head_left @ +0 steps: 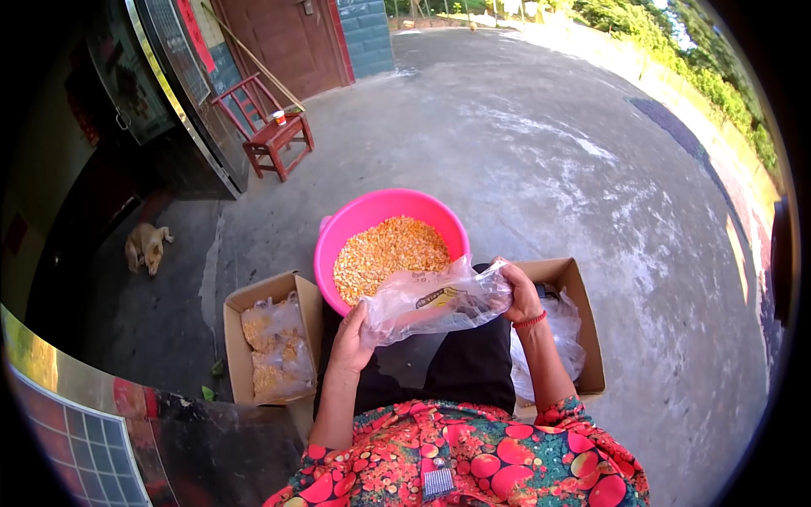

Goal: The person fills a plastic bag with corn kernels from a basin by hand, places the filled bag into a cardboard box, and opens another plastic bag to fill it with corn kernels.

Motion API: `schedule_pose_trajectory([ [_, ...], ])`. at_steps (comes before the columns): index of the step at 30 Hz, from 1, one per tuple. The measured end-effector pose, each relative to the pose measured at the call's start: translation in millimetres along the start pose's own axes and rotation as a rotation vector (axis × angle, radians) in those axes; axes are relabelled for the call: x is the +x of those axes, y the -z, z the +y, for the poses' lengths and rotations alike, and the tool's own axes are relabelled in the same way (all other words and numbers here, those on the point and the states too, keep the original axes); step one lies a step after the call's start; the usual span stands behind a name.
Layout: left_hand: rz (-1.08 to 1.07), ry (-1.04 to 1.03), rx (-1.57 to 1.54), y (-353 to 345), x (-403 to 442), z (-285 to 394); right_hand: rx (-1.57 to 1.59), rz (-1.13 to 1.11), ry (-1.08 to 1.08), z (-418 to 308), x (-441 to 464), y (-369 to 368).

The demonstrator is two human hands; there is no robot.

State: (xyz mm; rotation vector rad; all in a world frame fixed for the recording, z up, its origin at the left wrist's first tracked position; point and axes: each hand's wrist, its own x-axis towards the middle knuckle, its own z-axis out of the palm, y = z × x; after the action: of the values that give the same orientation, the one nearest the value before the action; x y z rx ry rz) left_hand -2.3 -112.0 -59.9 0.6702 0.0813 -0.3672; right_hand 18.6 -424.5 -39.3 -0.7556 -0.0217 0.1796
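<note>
A clear plastic bag [438,302] with dark and yellow print is stretched between my two hands above my lap. My left hand [351,336] grips its left end, and my right hand [519,290], with a red beaded bracelet on the wrist, grips the right end. The bag looks flat, with nothing visible inside. Just beyond it sits a pink basin [445,221] holding loose corn kernels [393,253]; the bag overlaps its near right rim in view.
At left, a cardboard box [239,359] holds filled bags of kernels [279,346]. Another cardboard box [589,329] at right contains clear plastic bags [564,325]. A red wooden chair [279,135] with a small cup [279,117] stands farther off. A dog [147,245] lies near the doorway.
</note>
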Motion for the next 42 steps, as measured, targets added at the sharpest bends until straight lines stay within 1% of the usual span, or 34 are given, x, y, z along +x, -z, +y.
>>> schedule_pose_trajectory([
  [1, 0.017, -0.08, 0.041, 3, 1, 0, -0.076, -0.168, -0.049, -4, -1, 8],
  [2, 0.034, -0.163, 0.083, 6, 2, 1, -0.077, -0.17, -0.048, -2, -4, 12],
  [5, 0.088, -0.171, 0.035, 0, 1, 11, -0.415, -0.296, -0.105, 2, -16, -3],
  [6, 0.108, -0.161, 0.016, -3, 0, 12, -0.567, -0.367, -0.216, -2, -18, -6],
  [7, 0.109, -0.16, 0.015, 8, 4, 12, -0.67, -0.428, -0.275, -5, -21, -14],
  [8, -0.078, -0.101, -0.061, 28, 11, 12, -0.773, -0.489, -0.334, -6, -21, -20],
  [9, -0.265, -0.04, -0.137, 25, 11, 16, -0.848, -0.486, -0.41, -3, -19, -19],
  [10, -0.265, -0.039, -0.137, 20, 8, 16, -0.848, -0.485, -0.409, 1, -19, -18],
  [12, 0.042, -0.191, 0.122, 4, 0, 14, -0.572, -0.366, -0.325, 12, -18, -13],
  [13, 0.041, -0.191, 0.121, -2, -3, 15, -0.4, -0.336, -0.271, 11, -16, -7],
  [15, 0.062, -0.283, 0.422, -9, -8, 15, -0.235, -0.18, -0.135, 9, -13, -3],
  [16, 0.066, -0.282, 0.42, -12, -10, 12, -0.142, -0.11, -0.089, 4, -13, -11],
  [17, -0.005, -0.355, 0.689, -17, -10, 6, -0.169, -0.002, -0.052, 0, -14, -22],
  [18, -0.079, -0.426, 0.958, -23, -11, 0, -0.17, -0.002, -0.053, 1, -12, -22],
  [19, -0.043, -0.472, 1.094, -37, -15, -4, -0.092, 0.095, -0.028, 4, -8, -20],
  [20, -0.044, -0.473, 1.093, -37, -13, -7, -0.014, 0.192, -0.002, 7, -4, -16],
  [21, -0.044, -0.489, 1.214, -34, -10, -11, 0.101, -0.007, -0.033, 11, 1, 13],
  [22, -0.043, -0.503, 1.335, -29, -7, -15, 0.099, -0.008, -0.032, 6, 0, 16],
  [23, -0.053, -0.372, 1.224, -15, -3, -17, 0.148, -0.121, -0.079, 2, 0, 16],
  [24, -0.054, -0.371, 1.225, -15, -5, -13, 0.198, -0.232, -0.126, -1, -2, 15],
  [25, -0.064, -0.223, 1.1, -18, -8, -8, 0.199, -0.231, -0.126, -5, -4, 4],
  [26, -0.074, -0.076, 0.973, -18, -10, -4, 0.046, -0.177, -0.037, -9, -6, -9],
  [27, -0.185, -0.034, 0.803, -5, -9, -2, -0.107, -0.122, 0.052, -13, -10, -21],
  [28, -0.185, -0.032, 0.804, -13, -12, -1, -0.106, -0.121, 0.052, -14, -15, -26],
  [30, 0.084, 0.018, 0.303, -30, -19, 1, -0.454, -0.209, 0.059, -17, -22, -36],
  [31, -0.118, 0.043, 0.308, -10, -15, 8, -0.647, -0.301, 0.048, -20, -25, -41],
  [32, -0.119, 0.043, 0.308, 3, -9, 3, -0.647, -0.3, 0.048, -18, -23, -37],
  [34, 0.138, -0.068, 0.053, 1, -2, -1, -0.945, -0.575, -0.207, -7, -16, -19],
  [35, 0.066, -0.096, 0.046, -1, -4, 3, -0.985, -0.592, -0.126, -1, -14, -18],
  [36, 0.063, -0.095, 0.047, -5, -8, 5, -0.986, -0.589, -0.123, -3, -14, -17],
  [38, -0.096, -0.258, 0.554, -13, -16, 10, -0.703, -0.177, -0.233, -5, -15, -20],
  [39, -0.09, -0.19, 0.656, -7, -15, 15, -0.56, -0.185, -0.065, 3, -6, -18],
  [40, -0.091, -0.188, 0.655, -5, -14, 11, -0.383, -0.123, -0.046, 4, -4, -16],
  [42, 0.023, -0.202, 0.629, -9, -10, 2, -0.337, -0.208, -0.023, 1, 3, -13],
])
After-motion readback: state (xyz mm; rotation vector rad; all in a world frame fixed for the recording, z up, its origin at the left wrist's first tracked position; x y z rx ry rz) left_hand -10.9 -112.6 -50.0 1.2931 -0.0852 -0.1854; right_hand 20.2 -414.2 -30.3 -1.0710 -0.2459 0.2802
